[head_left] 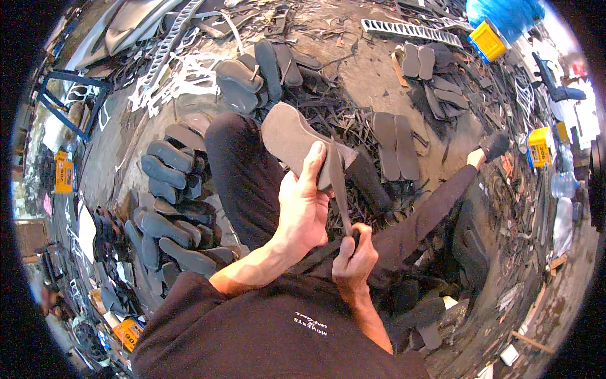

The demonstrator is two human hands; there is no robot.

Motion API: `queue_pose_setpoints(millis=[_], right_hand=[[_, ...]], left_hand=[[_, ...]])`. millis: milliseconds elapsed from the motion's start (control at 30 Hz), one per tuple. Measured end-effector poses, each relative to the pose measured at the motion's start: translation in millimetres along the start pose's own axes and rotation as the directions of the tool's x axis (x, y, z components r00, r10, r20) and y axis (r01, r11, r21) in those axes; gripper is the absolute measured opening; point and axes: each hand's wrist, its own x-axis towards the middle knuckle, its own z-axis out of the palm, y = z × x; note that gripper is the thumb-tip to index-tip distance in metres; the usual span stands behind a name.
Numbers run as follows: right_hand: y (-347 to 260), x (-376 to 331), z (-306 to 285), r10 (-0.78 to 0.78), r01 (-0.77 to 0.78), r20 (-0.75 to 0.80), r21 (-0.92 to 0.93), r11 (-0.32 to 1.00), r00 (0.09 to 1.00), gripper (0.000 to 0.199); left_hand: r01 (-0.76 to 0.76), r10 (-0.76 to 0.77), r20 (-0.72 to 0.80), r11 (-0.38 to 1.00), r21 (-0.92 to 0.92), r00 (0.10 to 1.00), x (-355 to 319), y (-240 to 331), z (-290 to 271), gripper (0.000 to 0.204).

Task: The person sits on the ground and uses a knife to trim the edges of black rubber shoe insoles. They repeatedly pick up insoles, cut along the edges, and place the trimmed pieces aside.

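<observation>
One grey sole (287, 131) in left hand (299, 211) | right hand (355, 259) pinches grey strip (339, 194), I think | hard tug could tear it

- A brown, stained floor (363, 79) spreads across the workspace, strewn with dark offcuts (505, 218).
- White lattice strips (410, 31) and tangled white webbing (169, 85) litter its far side.
- A dark blue frame (76, 78) stands at left.
- A yellow container (488, 42) sits beside blue plastic (505, 14), far right.
- Bright white light (588, 110) floods the right edge, near a clear plastic bottle (563, 185).
</observation>
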Motion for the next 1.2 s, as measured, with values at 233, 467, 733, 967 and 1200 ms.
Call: queue_pose_setpoints(millis=[233, 467, 733, 967, 1200], right_hand=[[3.0, 4.4, -0.2, -0.095, 0.095, -0.012, -0.025, 0.995, 0.995, 0.035], [-39.5, 22.5, -33.7, 0.049, -0.045, 0.293, -0.022, 0.999, 0.955, 0.044], [-55.3, 47.5, -29.3, 0.142, -0.173, 0.527, 0.01, 0.985, 0.838, 0.053], [-7.6, 69.8, 38.0, 0.03, -0.141, 0.508, 0.182, 0.973, 0.861, 0.06], [-13.5, 125.7, 85.3, 0.036, -0.091, 0.285, 0.182, 0.979, 0.958, 0.056]], left_hand=[[-0.024, 0.027, 0.143, 0.999, -0.021, 0.989, 0.0, -11.1, -37.2, 0.025], [-0.03, -0.005, 0.219, 0.987, 0.156, 0.976, -4.4, -8.1, -73.7, 0.028], [-0.01, -0.026, 0.122, 0.957, 0.289, 0.992, -9.4, -10.7, -109.7, 0.031], [0.084, -0.138, 0.188, 0.959, 0.271, 0.972, -13.6, -0.2, -116.2, 0.031], [0.098, -0.172, 0.248, 0.954, 0.283, 0.953, -14.7, 1.0, -105.8, 0.04]])
